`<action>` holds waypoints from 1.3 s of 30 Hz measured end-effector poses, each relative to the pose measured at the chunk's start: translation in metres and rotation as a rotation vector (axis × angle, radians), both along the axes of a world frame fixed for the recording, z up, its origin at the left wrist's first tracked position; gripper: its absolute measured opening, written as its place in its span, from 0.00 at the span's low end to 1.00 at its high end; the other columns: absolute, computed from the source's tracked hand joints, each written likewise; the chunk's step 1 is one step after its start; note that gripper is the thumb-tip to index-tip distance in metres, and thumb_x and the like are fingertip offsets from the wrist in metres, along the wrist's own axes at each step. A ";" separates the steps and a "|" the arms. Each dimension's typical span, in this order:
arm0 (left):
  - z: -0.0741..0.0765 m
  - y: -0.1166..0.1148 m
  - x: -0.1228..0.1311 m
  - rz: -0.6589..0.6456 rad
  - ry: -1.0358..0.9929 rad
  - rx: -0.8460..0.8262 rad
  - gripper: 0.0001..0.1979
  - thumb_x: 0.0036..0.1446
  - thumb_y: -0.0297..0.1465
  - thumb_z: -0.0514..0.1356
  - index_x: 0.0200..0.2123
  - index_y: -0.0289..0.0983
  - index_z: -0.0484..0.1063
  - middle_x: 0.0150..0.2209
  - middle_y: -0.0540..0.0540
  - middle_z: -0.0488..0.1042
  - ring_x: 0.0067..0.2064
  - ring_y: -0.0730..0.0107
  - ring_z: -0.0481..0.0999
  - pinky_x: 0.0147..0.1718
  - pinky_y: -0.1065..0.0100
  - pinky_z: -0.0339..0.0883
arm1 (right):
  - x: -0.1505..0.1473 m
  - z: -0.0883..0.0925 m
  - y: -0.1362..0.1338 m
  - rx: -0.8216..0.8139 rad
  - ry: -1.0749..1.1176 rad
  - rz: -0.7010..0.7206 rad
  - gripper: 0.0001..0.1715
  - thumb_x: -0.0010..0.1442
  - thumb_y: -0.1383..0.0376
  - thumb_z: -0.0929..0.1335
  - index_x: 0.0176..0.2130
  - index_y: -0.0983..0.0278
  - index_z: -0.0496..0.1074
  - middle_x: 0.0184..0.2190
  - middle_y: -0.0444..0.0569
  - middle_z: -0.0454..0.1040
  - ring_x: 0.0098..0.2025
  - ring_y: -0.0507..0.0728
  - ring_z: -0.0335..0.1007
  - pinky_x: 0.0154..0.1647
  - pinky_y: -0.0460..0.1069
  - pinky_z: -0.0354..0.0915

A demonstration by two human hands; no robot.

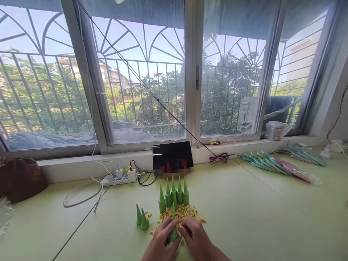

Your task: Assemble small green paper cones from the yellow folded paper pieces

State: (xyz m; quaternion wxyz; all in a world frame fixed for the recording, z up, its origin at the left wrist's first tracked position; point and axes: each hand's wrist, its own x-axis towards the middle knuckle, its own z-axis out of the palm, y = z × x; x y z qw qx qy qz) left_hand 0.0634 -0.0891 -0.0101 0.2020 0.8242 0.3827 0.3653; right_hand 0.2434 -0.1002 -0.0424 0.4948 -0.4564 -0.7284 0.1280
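My left hand (160,241) is wrapped round the base of a green pointed cone piece (173,214), which stands upright at the front of the table. Close against its right side is my right hand (197,235), thumb and fingers pinched together; what they hold, if anything, is hidden. Many small yellow pegs (187,210) lie scattered just beyond and around both hands. Behind the pegs, several green cones on cylinder bases (185,195) stand upright in a group. To the left, two shorter green cones (144,220) stand beside a few pegs.
A dark-screened tablet (172,154) leans at the window sill behind the cones. Left of it lie a white power strip (119,179) and loose cables (78,204). A brown bag (23,179) sits far left. Plastic-wrapped packets (272,165) lie at the back right on the pale green table (252,221).
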 end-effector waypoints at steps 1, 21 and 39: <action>-0.001 0.000 0.000 -0.002 -0.006 -0.001 0.18 0.59 0.33 0.64 0.52 0.42 0.80 0.45 0.39 0.80 0.33 0.65 0.80 0.31 0.70 0.77 | 0.000 -0.001 0.000 -0.004 -0.013 -0.003 0.27 0.74 0.51 0.58 0.27 0.61 0.64 0.25 0.46 0.71 0.28 0.54 0.65 0.30 0.47 0.58; 0.002 -0.001 0.003 0.033 0.031 0.008 0.17 0.60 0.32 0.62 0.53 0.43 0.79 0.47 0.39 0.79 0.46 0.58 0.81 0.45 0.66 0.78 | 0.001 0.002 -0.003 -0.042 0.078 0.103 0.11 0.70 0.61 0.63 0.41 0.62 0.73 0.33 0.49 0.75 0.32 0.57 0.69 0.34 0.48 0.62; -0.002 -0.004 0.007 0.058 -0.079 0.010 0.16 0.57 0.32 0.64 0.49 0.44 0.82 0.45 0.40 0.80 0.43 0.58 0.81 0.45 0.66 0.78 | 0.001 -0.003 0.000 -0.084 0.042 0.084 0.17 0.71 0.58 0.61 0.34 0.61 0.70 0.30 0.49 0.76 0.32 0.57 0.71 0.34 0.48 0.61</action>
